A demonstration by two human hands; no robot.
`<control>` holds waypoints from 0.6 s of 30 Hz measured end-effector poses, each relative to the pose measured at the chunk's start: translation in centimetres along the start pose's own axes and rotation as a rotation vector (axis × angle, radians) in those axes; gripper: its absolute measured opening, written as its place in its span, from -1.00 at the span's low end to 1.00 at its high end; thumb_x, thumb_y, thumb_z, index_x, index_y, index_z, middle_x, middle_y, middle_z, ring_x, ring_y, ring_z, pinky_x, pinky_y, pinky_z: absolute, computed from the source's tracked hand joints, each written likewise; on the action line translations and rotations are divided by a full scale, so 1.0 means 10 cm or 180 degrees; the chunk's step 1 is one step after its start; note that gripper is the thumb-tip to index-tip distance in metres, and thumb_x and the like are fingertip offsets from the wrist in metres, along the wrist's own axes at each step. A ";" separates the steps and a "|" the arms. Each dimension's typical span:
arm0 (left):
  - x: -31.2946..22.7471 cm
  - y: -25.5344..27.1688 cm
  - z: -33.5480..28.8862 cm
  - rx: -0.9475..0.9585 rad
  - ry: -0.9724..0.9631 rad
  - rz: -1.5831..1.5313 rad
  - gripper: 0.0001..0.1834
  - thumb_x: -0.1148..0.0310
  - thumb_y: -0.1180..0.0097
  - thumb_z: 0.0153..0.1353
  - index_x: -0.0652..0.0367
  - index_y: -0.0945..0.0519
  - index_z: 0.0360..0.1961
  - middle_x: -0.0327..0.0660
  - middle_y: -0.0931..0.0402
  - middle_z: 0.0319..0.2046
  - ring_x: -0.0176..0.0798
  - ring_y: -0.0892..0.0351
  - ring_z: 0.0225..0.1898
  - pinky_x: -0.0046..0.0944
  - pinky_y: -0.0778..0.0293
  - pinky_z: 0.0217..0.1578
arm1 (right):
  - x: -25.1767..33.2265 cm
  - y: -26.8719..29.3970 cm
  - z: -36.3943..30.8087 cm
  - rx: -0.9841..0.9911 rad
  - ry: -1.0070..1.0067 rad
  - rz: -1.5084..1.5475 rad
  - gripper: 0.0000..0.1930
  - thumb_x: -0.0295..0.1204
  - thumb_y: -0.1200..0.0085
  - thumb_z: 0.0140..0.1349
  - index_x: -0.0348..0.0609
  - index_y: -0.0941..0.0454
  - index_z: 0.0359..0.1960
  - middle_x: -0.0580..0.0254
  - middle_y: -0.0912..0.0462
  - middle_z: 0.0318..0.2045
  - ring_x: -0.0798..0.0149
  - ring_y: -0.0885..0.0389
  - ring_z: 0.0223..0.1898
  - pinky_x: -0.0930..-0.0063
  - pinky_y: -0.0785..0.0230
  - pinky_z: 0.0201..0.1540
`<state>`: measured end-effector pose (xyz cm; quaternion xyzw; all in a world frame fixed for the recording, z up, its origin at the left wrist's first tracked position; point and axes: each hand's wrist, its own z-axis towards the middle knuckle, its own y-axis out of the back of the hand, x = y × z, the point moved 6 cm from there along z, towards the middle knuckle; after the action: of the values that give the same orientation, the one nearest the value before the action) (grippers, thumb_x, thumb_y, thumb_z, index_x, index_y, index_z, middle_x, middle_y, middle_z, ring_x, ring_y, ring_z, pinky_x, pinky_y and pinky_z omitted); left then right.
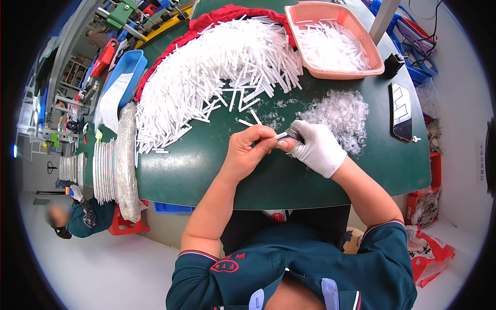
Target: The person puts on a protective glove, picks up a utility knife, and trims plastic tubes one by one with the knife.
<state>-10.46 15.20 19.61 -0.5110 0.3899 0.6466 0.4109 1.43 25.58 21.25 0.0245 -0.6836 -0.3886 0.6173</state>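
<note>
My bare left hand point(248, 149) pinches a short white plastic tube point(280, 136) between thumb and fingers. Close against it, my right hand point(318, 147) wears a white glove with dark, grimy fingertips and is closed at the tube's other end. Whatever else lies in the right fingers is hidden. Just beyond both hands, a few loose white tubes point(245, 123) rest on the green tabletop point(206, 170). A heap of clear curly plastic shavings point(338, 119) sits beside the right hand.
A large pile of white tubes point(222, 62) lies on red cloth point(227, 11). At the far right stands a pink basket point(336, 74) of tubes, with a phone point(401, 112) nearer. Bundled tubes point(105, 170) and a blue tray point(133, 64) line the left. Another person point(90, 217) sits farther left.
</note>
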 end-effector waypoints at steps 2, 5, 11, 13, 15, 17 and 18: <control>0.00 0.00 0.00 0.0026 -0.0005 0.0011 -0.95 0.50 -0.16 0.19 0.24 -0.54 -0.35 -0.36 -0.47 -0.50 -0.53 -0.38 -0.48 -0.50 -0.33 -0.44 | 0.00 0.00 0.00 -0.0001 -0.0001 0.0011 -0.56 -0.07 -0.22 0.11 -0.30 -0.48 -0.43 -0.01 -0.47 -0.65 0.08 -0.46 -0.61 0.34 -0.36 -0.46; -0.01 -0.01 0.00 0.0037 -0.0048 0.0073 -0.95 0.50 -0.16 0.19 0.24 -0.55 -0.34 -0.36 -0.48 -0.50 -0.54 -0.38 -0.48 -0.50 -0.34 -0.44 | 0.01 0.00 0.00 0.0016 -0.0024 -0.0116 -0.58 -0.09 -0.20 0.13 -0.29 -0.50 -0.42 -0.01 -0.52 -0.63 0.08 -0.52 -0.58 0.34 -0.38 -0.45; -0.01 -0.02 0.00 0.0013 -0.0014 0.0092 -0.95 0.49 -0.16 0.20 0.23 -0.55 -0.35 -0.36 -0.48 -0.50 -0.54 -0.38 -0.47 -0.51 -0.34 -0.43 | 0.00 0.00 0.00 0.0003 -0.0070 -0.0230 -0.52 0.04 -0.07 0.16 -0.21 -0.48 -0.47 -0.08 -0.56 -0.57 -0.16 -0.57 -0.42 0.10 -0.40 -0.37; 0.00 -0.02 0.00 0.0013 -0.0016 0.0077 -0.95 0.49 -0.16 0.20 0.23 -0.55 -0.34 -0.36 -0.48 -0.50 -0.54 -0.38 -0.48 -0.51 -0.33 -0.44 | 0.03 0.01 -0.01 -0.0010 0.0049 -0.0410 -0.60 -0.09 -0.12 0.20 -0.25 -0.52 -0.45 0.02 -0.57 -0.59 -0.02 -0.59 -0.50 0.30 -0.40 -0.42; 0.00 -0.02 0.00 0.0008 -0.0017 0.0069 -0.95 0.49 -0.15 0.20 0.23 -0.55 -0.34 -0.36 -0.48 -0.50 -0.54 -0.38 -0.49 -0.51 -0.33 -0.45 | 0.03 0.01 0.00 0.0064 0.0003 -0.0381 -0.56 -0.02 -0.07 0.19 -0.23 -0.50 -0.46 -0.04 -0.56 -0.58 -0.09 -0.58 -0.46 0.20 -0.40 -0.39; -0.01 -0.01 0.01 -0.0032 -0.0003 -0.0044 -0.94 0.47 -0.16 0.21 0.23 -0.55 -0.35 -0.36 -0.47 -0.51 -0.54 -0.37 -0.50 -0.51 -0.32 -0.46 | 0.04 0.01 0.01 0.0136 -0.0039 -0.0359 -0.52 0.04 -0.02 0.19 -0.22 -0.49 -0.47 -0.10 -0.55 -0.57 -0.17 -0.56 -0.42 0.09 -0.39 -0.37; 0.00 -0.01 0.01 -0.0034 -0.0011 -0.0044 -0.94 0.47 -0.16 0.21 0.23 -0.55 -0.35 -0.36 -0.47 -0.51 -0.54 -0.37 -0.50 -0.51 -0.32 -0.46 | 0.06 0.00 0.00 0.0209 -0.0066 -0.0379 -0.51 0.04 -0.03 0.19 -0.22 -0.49 -0.47 -0.10 -0.55 -0.58 -0.17 -0.56 -0.43 0.09 -0.39 -0.37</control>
<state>-10.43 15.32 19.63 -0.5148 0.3821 0.6466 0.4133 1.26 25.27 21.68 0.0813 -0.6997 -0.4023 0.5848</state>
